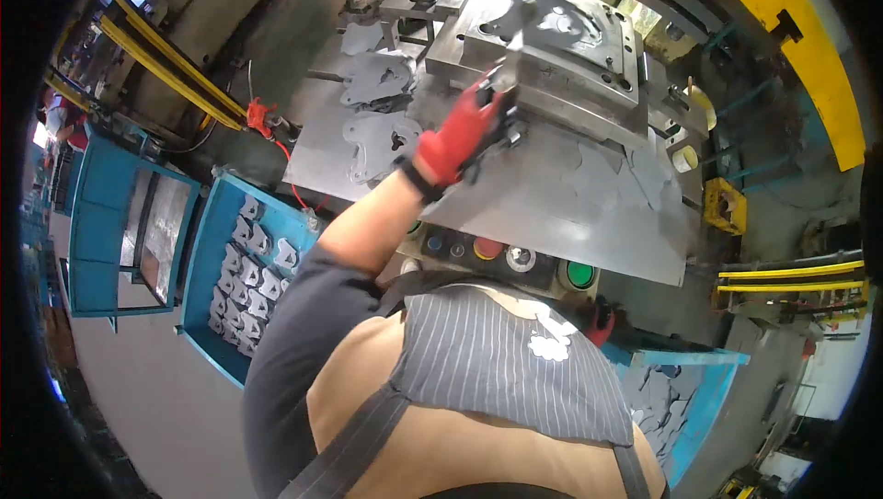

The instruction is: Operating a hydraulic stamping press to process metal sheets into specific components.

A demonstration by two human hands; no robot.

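My left hand [457, 138], in a red and black glove, reaches forward to the front of a steel die [550, 94] on the press. Its fingers are closed around a slim metal tool [513, 56], blurred and pointing away over the die. A flat, dark grey shaped area shows on the die's top face. My right hand [602, 322], also in a red and black glove, is low at the right, past the green button [579, 275]. It is dark and partly covered by my apron, so its fingers are unclear.
Stamped metal plates [379, 145] lie left of the die; thin sheets [635, 182] lie right. A control panel [446, 244] fronts the table. Blue bins hold small parts at left [195, 292] and metal pieces at right [708, 416]. Yellow guards [832, 85] flank the press.
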